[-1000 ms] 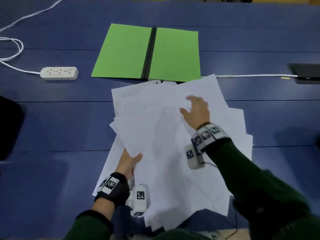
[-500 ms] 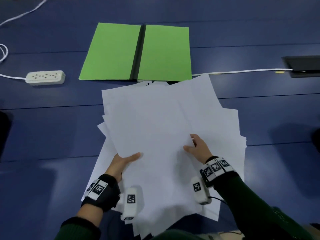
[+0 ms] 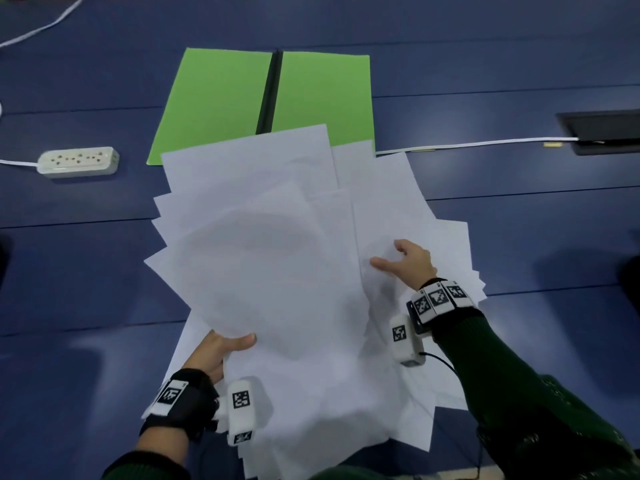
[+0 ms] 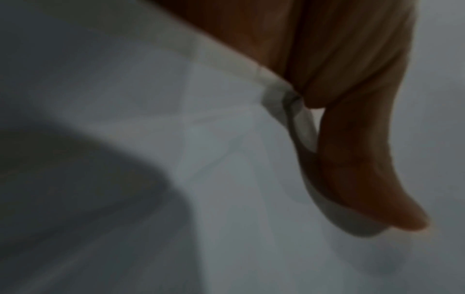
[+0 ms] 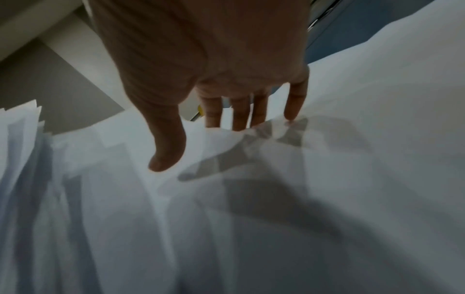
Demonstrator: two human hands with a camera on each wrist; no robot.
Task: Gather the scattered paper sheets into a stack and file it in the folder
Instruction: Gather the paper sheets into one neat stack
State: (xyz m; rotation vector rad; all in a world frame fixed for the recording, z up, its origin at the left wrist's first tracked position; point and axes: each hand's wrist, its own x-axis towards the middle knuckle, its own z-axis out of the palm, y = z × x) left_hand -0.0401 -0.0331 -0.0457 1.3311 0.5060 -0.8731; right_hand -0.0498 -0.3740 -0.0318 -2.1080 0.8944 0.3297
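- The left hand (image 3: 216, 351) pinches the near corner of a fanned sheaf of plain white paper sheets (image 3: 273, 258), thumb on top and fingers beneath; the left wrist view shows the thumb (image 4: 362, 159) pressing a curled paper edge.
- Half a second ago that sheaf lay lower and flatter. It now stands raised and swung left, its far edges reaching over the near edge of the open green card folder (image 3: 225, 98).
- The right hand (image 3: 407, 263) has gone from the sheaf's near right edge out to the right-hand part of the spread, fingers loosely curled over a sheet. The right wrist view shows its fingertips (image 5: 292, 113) tucked at a lifted paper edge with the thumb apart, so I judge it hooks a sheet rather than clamps one.
- More loose sheets (image 3: 446, 237) are left flat toward the table's near right, under and beyond that hand.
- The folder lies open and bare of paper inside, toward the far middle of the dark blue table (image 3: 86, 265).
- A white power strip (image 3: 79, 161) sits at the left, well apart.
- Judgement: gathering is partway; the edges are not squared, filing not begun.
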